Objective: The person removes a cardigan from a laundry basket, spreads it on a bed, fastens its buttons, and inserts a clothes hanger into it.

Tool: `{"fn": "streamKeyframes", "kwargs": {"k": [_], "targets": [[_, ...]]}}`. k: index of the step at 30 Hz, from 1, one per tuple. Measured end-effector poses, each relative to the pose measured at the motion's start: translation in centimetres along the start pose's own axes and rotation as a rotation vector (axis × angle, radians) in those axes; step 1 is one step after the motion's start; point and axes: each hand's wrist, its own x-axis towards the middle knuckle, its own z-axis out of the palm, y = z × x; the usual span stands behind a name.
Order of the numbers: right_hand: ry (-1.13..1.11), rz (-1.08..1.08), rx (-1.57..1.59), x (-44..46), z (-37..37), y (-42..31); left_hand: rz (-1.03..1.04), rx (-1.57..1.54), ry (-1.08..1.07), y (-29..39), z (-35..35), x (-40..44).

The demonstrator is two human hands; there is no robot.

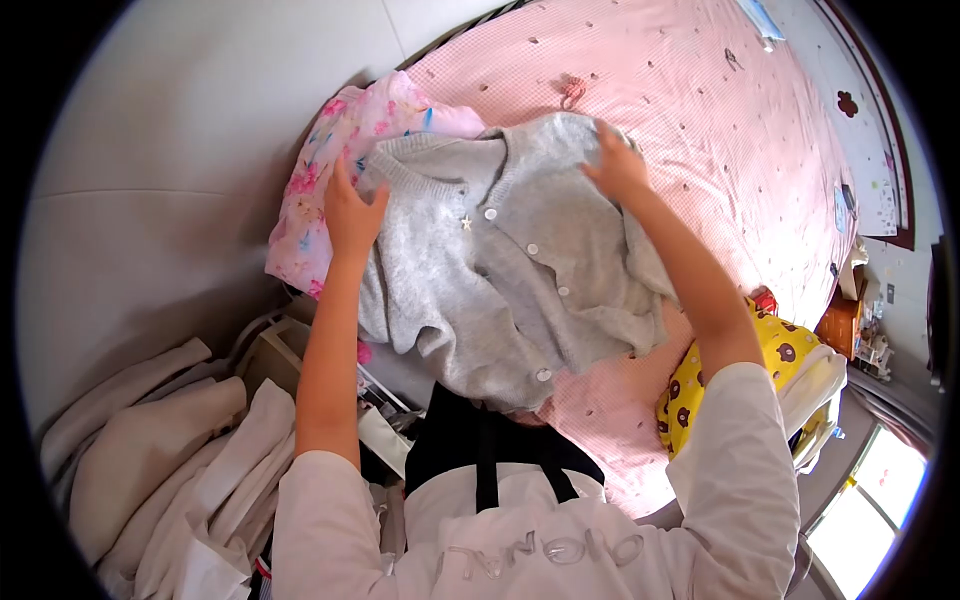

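Observation:
A grey knit cardigan lies spread on the bed, its ribbed neckline at the far side. White buttons run down its front opening, and a small star-shaped piece sits near the neck. My left hand is at the cardigan's left shoulder, thumb and fingers apart. Over the opposite shoulder is my right hand, its fingers spread against or just above the knit; whether it touches cannot be made out. Neither hand is closed around the fabric.
Under the cardigan is a pink checked bedsheet, with a pink floral pillow at the left. A yellow bear-print cloth lies right. Pale clothes are piled lower left, beside the wall. A red-and-white tie rests beyond the cardigan.

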Motion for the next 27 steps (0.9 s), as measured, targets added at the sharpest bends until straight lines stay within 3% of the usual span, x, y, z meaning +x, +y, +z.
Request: {"fn": "streamKeyframes", "kwargs": {"k": [1,3,6,10,12,15,16,18,20,21,22,25,27], "targets": [[-0.209,0.062,0.048,-0.4,-0.7,-3.0,-0.089,-0.051,-0.088,-0.1,0.4,0.1],[-0.089,0.03,0.196,1.1,3.9,-5.5,-0.268,-0.145,-0.259,-0.5,1.5,0.9],[-0.021,-0.027,0.176,2.6,6.2,-8.7,-0.341,-0.194,-0.456,0.5,1.3,2.5],[0.141,-0.054,0.594,6.6,8.5,-6.9,-0.278,-0.286,-0.289,0.3,0.5,2.7],[0.102,0.136,1.111,6.6,5.9,-6.1,-0.139,-0.246,-0.079,0.7,-0.5,1.7],[0.119,0.187,1.417,5.9,-0.5,-5.3,-0.34,-0.239,-0.06,1.0,-2.0,1.4],[0.116,0.135,1.505,6.3,-1.8,-5.3,-0.276,-0.207,0.009,0.9,-1.7,1.8],[0.037,0.048,1.513,6.5,-3.3,-5.9,-0.151,-0.141,0.146,0.4,-0.6,2.8],[-0.052,-0.02,1.396,7.3,-1.8,-6.7,-0.25,-0.089,0.081,-0.6,0.8,3.3],[-0.018,0.017,1.029,9.0,0.8,-6.2,-0.295,-0.018,0.038,-0.8,1.2,3.3],[-0.054,0.098,0.86,7.2,0.8,-6.9,-0.339,0.057,-0.003,-0.9,1.4,3.2],[0.155,-0.233,0.718,3.8,6.0,-6.6,0.22,0.194,0.09,0.6,1.9,2.0],[0.142,-0.3,0.602,-1.3,7.4,-5.9,0.413,0.006,-0.214,3.1,1.3,0.6]]}}
